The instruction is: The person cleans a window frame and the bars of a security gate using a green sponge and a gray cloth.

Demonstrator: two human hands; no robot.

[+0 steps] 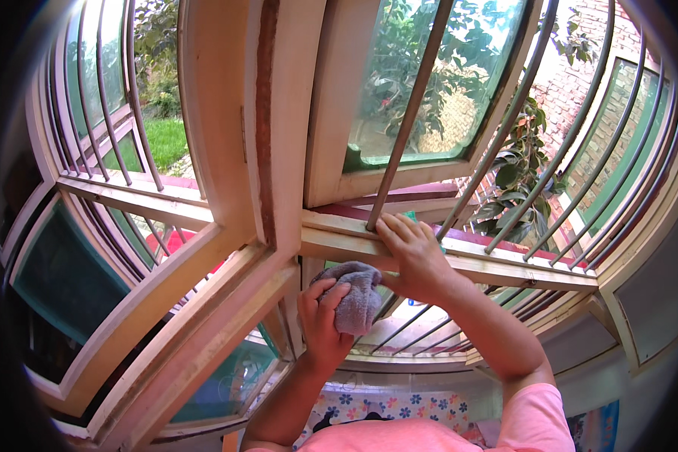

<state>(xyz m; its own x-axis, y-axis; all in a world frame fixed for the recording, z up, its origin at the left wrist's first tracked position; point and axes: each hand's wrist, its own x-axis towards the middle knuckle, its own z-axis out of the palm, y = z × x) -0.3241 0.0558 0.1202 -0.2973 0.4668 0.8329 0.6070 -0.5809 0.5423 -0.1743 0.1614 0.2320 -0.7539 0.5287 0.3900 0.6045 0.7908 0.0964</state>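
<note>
My left hand (325,319) holds a bunched grey cloth (353,299), fingers wrapped around its near side, just below a wooden window rail (474,257). Up and to the right, my right hand (415,254) lies over that rail, its fingers bent across the top and its thumb low in front. A small bit of bright green material (410,216) shows at the fingers; most of it is hidden, so its kind is unclear. Right beside the fingertips stands a round window bar (401,147), set into the rail.
More bars (534,175) curve off to the right. Beyond them, a glazed window sash (418,96) stands swung outward. A thick wooden post (282,124) rises left of my hands. Another sash (147,322) juts across the lower left. Leafy branches (520,164) hang outside.
</note>
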